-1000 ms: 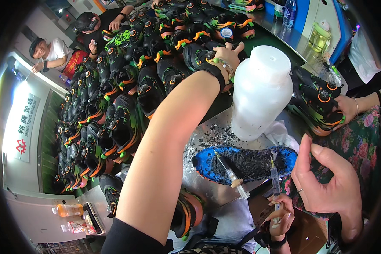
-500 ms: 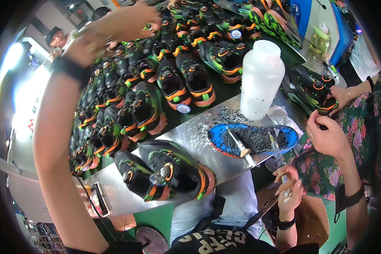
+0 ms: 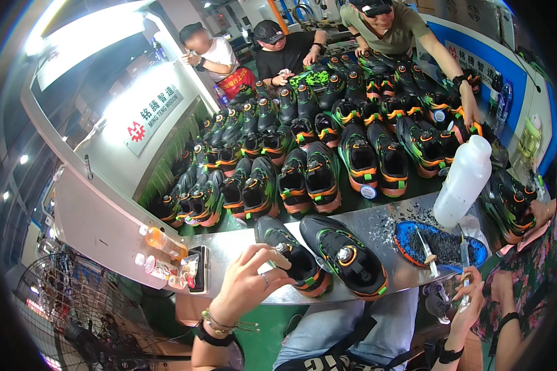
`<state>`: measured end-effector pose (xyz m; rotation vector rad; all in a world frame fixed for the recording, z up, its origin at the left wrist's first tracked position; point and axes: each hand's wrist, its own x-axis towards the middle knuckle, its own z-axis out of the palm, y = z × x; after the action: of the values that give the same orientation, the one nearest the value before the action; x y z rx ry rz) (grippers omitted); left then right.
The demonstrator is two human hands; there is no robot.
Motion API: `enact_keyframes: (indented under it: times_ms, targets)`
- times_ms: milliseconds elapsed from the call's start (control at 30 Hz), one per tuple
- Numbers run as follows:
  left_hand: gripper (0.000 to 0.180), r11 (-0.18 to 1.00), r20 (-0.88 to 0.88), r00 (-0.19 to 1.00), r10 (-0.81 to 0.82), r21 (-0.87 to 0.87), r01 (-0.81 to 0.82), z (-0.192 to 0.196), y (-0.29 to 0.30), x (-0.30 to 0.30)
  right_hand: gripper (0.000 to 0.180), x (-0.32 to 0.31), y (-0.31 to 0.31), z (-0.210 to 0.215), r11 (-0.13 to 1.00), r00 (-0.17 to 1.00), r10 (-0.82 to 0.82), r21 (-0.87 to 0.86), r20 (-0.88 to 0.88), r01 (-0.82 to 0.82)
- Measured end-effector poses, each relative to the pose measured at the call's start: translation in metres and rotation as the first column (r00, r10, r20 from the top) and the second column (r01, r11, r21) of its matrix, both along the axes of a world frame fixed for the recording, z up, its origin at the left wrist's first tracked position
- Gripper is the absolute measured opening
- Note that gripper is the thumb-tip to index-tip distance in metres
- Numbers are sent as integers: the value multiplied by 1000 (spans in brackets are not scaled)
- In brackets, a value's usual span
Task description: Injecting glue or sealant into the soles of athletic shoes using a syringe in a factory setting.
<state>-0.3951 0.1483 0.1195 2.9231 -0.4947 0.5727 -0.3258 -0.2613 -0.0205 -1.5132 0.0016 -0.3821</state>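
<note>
My left hand (image 3: 254, 278) comes from the lower left over the left black shoe (image 3: 283, 238). Its fingers are curled together by the shoe's dial; what lies between them is hidden. Beside it stands the matching shoe (image 3: 346, 260) with orange and green trim and a silvery dial. At the lower right, my right hand (image 3: 467, 300) is closed around a clear, slim syringe (image 3: 465, 266), its tip pointing up over a blue sole-shaped piece (image 3: 405, 232) filled with black bits. A second syringe-like tool (image 3: 426, 247) lies across that piece.
A white plastic bottle (image 3: 463, 182) stands tilted in view behind the sole. Rows of black shoes (image 3: 315, 176) cover the table beyond. A co-worker's hand (image 3: 541, 213) holds a shoe at right; others work opposite. An orange drink bottle (image 3: 164, 242) and a phone (image 3: 198, 269) lie left.
My left arm, raised high at the upper left before, has come down to the left shoe. The view has swung leftward, so the table appears farther right. My right hand keeps the syringe.
</note>
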Motion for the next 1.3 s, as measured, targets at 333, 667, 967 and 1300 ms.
enact_keyframes:
  times_ms: [333,667,967,1300]
  targets:
    - [22,938,157,969,189,-321,-131,-58,-8,29,63,-14,-7,-13,991,996,-63,-110,66,70]
    - [8,859,209,901,379,-441,-259,-100,18,19,53,-1,-1,12,989,996,71,-137,53,-64]
    - [10,683,151,720,677,-492,-539,-155,64,-31,67,11,25,1,987,999,22,-159,30,-17]
    - [16,584,73,659,749,-545,-602,-199,61,-38,54,16,30,4,965,998,-41,-256,51,52]
